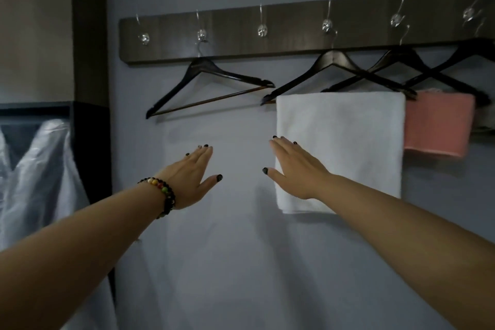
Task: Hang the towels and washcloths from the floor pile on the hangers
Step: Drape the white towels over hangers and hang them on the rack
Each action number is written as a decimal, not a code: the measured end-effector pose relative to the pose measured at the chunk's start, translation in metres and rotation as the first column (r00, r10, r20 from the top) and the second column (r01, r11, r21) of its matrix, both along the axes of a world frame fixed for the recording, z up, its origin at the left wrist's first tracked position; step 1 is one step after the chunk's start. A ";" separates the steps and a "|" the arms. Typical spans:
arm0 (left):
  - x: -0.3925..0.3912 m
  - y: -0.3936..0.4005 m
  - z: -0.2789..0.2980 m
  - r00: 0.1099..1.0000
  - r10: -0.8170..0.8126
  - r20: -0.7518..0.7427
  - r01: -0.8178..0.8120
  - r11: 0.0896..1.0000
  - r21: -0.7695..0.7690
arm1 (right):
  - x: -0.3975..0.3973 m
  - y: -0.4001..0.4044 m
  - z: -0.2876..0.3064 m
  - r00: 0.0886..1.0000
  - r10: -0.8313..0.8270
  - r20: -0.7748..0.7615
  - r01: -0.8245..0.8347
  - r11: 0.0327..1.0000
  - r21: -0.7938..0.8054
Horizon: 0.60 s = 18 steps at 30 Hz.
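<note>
I'm holding both hands flat, left hand [191, 170] empty, right hand [294, 169] over the white towel [348, 136] draped on its hanger [334, 61].

hangers [211, 86]: 4 | white towel [340, 142]: 1 | pink washcloth [439, 126]: 1 | hooks [262, 30]: 6 | hands [194, 178]: 2

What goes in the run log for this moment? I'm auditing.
left hand open | right hand open by white towel | left hanger bare

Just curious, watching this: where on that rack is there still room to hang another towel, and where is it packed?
The tilted empty hanger at the left has a bare bar. Bare wall lies below it, between the left hand and the white towel. To the right it is crowded: overlapping hangers carry the white towel and a pink cloth.
</note>
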State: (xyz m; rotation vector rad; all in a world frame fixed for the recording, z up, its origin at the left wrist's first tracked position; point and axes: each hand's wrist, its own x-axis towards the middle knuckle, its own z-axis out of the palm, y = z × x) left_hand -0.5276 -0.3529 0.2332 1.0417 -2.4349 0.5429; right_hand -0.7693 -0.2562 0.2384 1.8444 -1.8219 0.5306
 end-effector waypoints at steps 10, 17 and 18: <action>0.154 -0.004 -0.078 1.000 0.011 0.002 -0.012 0.980 0.198 | 0.172 -0.033 -0.099 0.967 0.132 0.217 -0.164 0.977 0.134; 0.215 -0.009 -0.136 0.999 0.045 -0.030 -0.032 0.939 0.343 | 0.238 -0.036 -0.170 0.933 0.224 0.281 -0.284 0.938 0.196; 0.222 -0.012 -0.147 0.997 0.056 -0.052 -0.033 0.928 0.370 | 0.242 -0.037 -0.181 0.930 0.224 0.292 -0.291 0.933 0.211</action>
